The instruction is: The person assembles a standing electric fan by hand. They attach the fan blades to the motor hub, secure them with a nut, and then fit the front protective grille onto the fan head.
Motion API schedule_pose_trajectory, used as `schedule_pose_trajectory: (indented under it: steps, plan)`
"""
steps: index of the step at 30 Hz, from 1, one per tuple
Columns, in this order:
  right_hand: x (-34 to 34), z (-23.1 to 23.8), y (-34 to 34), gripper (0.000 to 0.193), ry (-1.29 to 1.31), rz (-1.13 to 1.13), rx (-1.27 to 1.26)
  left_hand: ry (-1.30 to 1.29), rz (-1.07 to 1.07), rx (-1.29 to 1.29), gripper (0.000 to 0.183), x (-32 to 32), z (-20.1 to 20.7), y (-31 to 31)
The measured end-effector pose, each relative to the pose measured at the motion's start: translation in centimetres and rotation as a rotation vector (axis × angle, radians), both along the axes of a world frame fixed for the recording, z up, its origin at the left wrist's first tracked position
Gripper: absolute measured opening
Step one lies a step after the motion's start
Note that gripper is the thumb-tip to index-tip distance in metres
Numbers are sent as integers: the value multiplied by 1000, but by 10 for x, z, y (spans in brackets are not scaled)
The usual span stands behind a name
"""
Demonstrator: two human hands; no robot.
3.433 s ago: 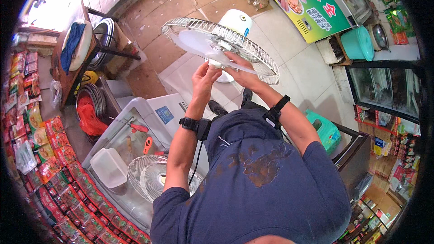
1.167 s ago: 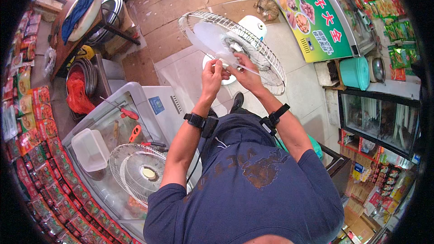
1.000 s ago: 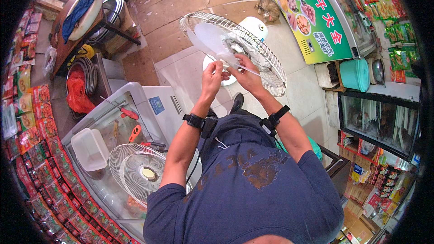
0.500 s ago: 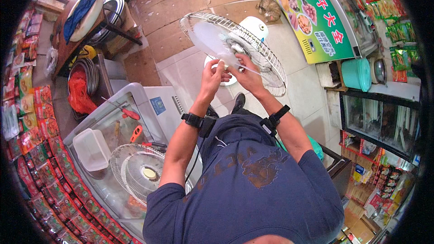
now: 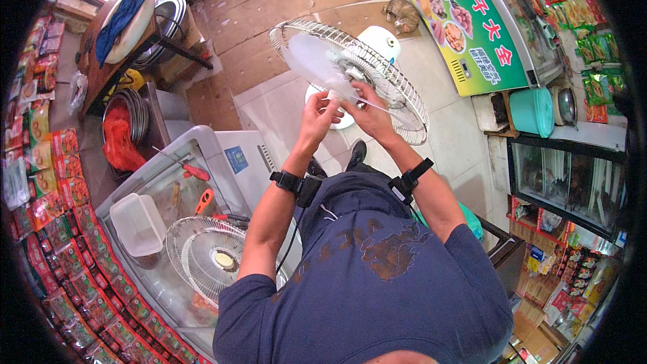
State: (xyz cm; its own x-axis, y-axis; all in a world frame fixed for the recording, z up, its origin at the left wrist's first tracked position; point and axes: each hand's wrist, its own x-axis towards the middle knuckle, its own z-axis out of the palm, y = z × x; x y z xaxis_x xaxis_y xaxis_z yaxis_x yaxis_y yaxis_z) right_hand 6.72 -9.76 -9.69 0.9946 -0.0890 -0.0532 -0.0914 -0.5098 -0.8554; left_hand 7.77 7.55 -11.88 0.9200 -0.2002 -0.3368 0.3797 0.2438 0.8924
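A white pedestal fan stands in front of me, its wire rear guard [image 5: 412, 111] tilted and its motor housing [image 5: 379, 44] behind. The translucent white fan blade [image 5: 310, 54] sits within the guard's open front. At the blade's hub, my left hand [image 5: 319, 116] has its thumb and fingers closed in a pinch on the white centre part. My right hand [image 5: 369, 111] is beside it, fingers curled on the blade near the hub. Between the fingertips, the small details are hidden. Part of the round white base [image 5: 344, 121] shows below the hands.
On the glass-topped chest freezer [image 5: 195, 136] at left lie the front guard [image 5: 185, 246], a screwdriver [image 5: 195, 171], an orange-handled tool [image 5: 204, 200] and a white plastic tub [image 5: 137, 224]. A cat [image 5: 402, 15] lies on the floor beyond the fan. A green-signed display case [image 5: 465, 27] stands at right.
Both hands stay at the hub with only slight finger movement. The fan and blade hold nearly the same position.
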Motion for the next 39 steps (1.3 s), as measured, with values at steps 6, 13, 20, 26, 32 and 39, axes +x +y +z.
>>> schedule_pose_trajectory:
  steps: [6, 13, 20, 26, 32, 39]
  plan:
    - [-1, 6, -1, 62, 9, 20, 41, 27, -123, 12, 37, 8, -3, 10]
    - [-1, 3, -1, 58, 21, 28, 38, 62, -12, 4, 42, 0, -2, 2]
    - [-2, 9, -1, 58, 26, 40, 100, 271, -136, -114, 47, 5, -2, 10]
    - [-5, 0, -6, 59, 10, 43, 81, -269, 0, 180, 46, -4, -13, 0]
    - [-3, -6, -6, 58, -25, 33, 201, 83, -115, 62, 39, 3, -19, 5]
    - [-3, -2, -7, 57, 45, 70, 114, -507, 23, 532, 49, -5, -17, -7]
